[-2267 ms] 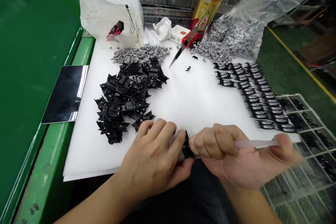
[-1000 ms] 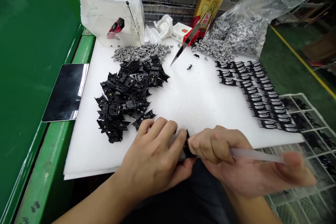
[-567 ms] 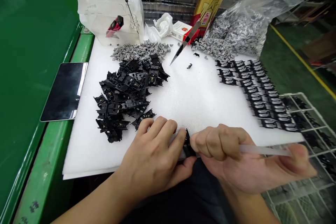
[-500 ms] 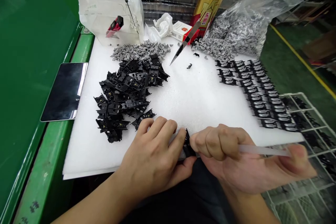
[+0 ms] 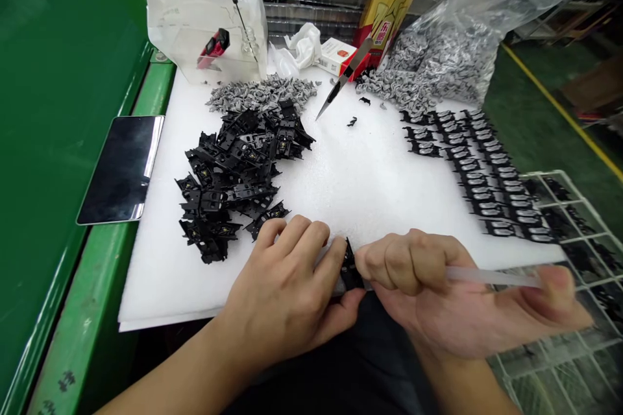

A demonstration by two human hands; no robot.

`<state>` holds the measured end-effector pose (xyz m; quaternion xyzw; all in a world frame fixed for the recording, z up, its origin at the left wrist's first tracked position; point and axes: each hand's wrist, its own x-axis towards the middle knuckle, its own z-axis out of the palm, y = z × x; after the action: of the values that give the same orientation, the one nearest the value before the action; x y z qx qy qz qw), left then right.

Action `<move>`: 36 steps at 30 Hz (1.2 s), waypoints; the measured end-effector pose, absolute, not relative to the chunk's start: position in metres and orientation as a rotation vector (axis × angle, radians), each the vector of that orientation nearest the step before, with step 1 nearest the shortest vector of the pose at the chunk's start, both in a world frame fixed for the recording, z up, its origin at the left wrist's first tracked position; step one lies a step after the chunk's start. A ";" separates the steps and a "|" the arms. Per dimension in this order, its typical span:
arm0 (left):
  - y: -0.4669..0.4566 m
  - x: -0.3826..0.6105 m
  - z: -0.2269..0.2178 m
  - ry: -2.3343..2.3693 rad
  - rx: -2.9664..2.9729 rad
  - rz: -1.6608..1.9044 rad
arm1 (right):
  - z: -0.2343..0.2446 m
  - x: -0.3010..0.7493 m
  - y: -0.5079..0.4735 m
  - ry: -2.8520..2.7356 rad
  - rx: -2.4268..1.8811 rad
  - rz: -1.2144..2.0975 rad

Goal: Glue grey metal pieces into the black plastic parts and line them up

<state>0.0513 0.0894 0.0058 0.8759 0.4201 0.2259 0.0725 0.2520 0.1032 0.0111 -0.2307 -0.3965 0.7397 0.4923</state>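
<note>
Black-and-grey rows [image 5: 487,209]: at two o'clock from the narrow black plastic part [image 5: 351,274] between the fingers, similar parts lie in neat ranks on the white, sheet-topped desk [image 5: 384,188], each seemingly bearing a grey insert; judged by that order, this is the finished share.
Jumbled black plastic heap [image 5: 243,188]: ten o'clock, angular parts tangled together; it looks undone, and much seems left.
Curved grey plastic pieces [image 5: 263,96]: eleven o'clock, loose behind the heap, with similar ones in and spilling from the clear plastic bag [image 5: 438,58] at one o'clock.
Narrow black part: at the near edge of the desk, outside both groups, so probably midway; whether it carries a grey insert is hidden.
Left hand [image 5: 282,285]: fingers bent and nearly closed, index finger and thumb pinching the part from nine round to six o'clock.
Right hand [image 5: 433,292]: fingers curled tight against the part's three o'clock side, seemingly gripping a pale translucent strip [image 5: 491,277] that runs to the outstretched thumb.
Dark pointed metal tool [image 5: 343,80]: twelve o'clock, well apart from both hands.
</note>
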 end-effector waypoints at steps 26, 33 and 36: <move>0.087 0.048 -0.006 1.314 2.636 0.752 | 0.029 0.251 0.309 -1.943 -1.154 0.502; 0.088 0.047 -0.014 1.318 2.708 0.862 | 0.005 0.214 0.363 -2.338 -1.093 0.423; 0.089 0.047 -0.015 1.331 2.735 0.867 | 0.002 0.211 0.365 -2.374 -1.096 0.411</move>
<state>0.0469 0.0891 -0.0151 0.8647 0.4208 0.2741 -0.0103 0.2110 0.3647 0.0015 -0.4014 -0.8697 0.1505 0.2447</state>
